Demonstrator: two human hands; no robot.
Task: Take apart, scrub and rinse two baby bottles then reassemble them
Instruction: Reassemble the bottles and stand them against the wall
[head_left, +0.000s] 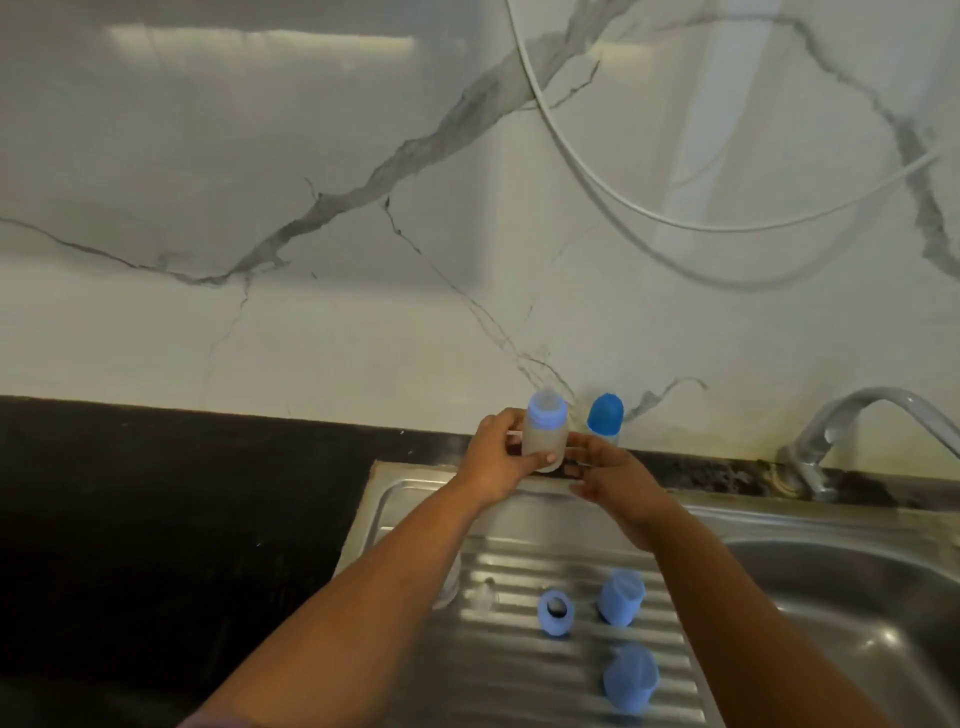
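Fingers of the left hand (496, 457) curl round the frosted, translucent bottle body with its open threaded neck (544, 435), holding it upright at the back edge of the stainless steel drainboard (415, 519). The right hand (613, 480) is beside the bottle's lower right side, its fingers loosely extended toward it; whether they actually touch the plastic is hard to tell from this angle, and they seem to grip nothing.

Just behind, against the marble-patterned wall, stands the second bottle with a dark blue domed cap (605, 413), not yet taken apart. On the ribbed drainboard nearer the person lie a light blue screw ring (556, 612), a light blue cap (621, 596), another light blue cap (631, 675) and what looks like a clear teat (482, 597). The basin (857, 597) and chrome tap (852, 431) sit to the right.

To do this step well, I judge the bottle should be set down flat and released gently, clear of the capped one, so that neither tips.
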